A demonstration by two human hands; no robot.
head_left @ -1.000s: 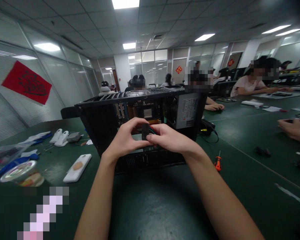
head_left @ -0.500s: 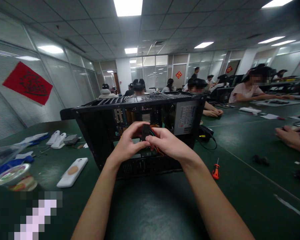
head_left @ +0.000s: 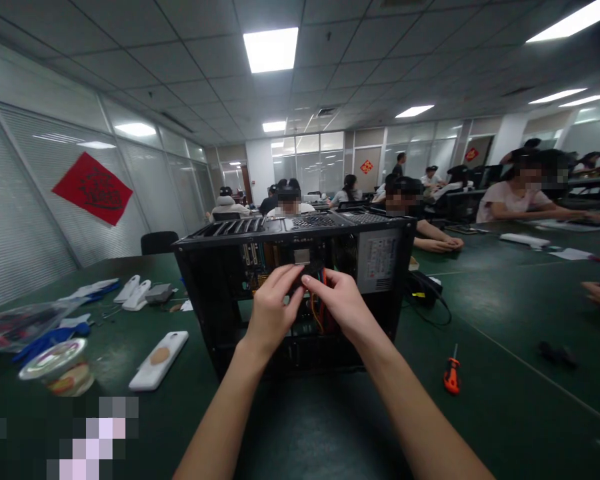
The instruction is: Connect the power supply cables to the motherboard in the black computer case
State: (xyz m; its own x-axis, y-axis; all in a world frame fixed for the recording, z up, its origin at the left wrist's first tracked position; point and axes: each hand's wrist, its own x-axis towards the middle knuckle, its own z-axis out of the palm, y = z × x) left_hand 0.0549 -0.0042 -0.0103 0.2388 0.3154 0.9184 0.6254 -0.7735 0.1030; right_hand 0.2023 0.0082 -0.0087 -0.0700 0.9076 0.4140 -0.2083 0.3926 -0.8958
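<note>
A black computer case (head_left: 203,300) stands open-sided on the green table, with its circuit boards and grey power supply (head_left: 379,261) showing. At the opening, my left hand (head_left: 274,303) pinches a black cable connector (head_left: 313,269) from the left. On the other side my right hand (head_left: 344,298) has its thumb and fingers closed on the same connector. Orange and red wires (head_left: 317,312) hang below it, inside the case. Most of the connector is hidden by my fingers, and I cannot tell whether it touches the board.
Left of the case lie a white phone (head_left: 160,361), a lidded plastic cup (head_left: 64,367) and a grey block (head_left: 159,293). To the right are an orange screwdriver (head_left: 451,375) and a black adapter with a cord (head_left: 424,288). Other people sit around the table.
My hands and the connector have moved deeper toward the boards, and the connector is now more covered by my fingers. The view has tilted upward and turned slightly left.
</note>
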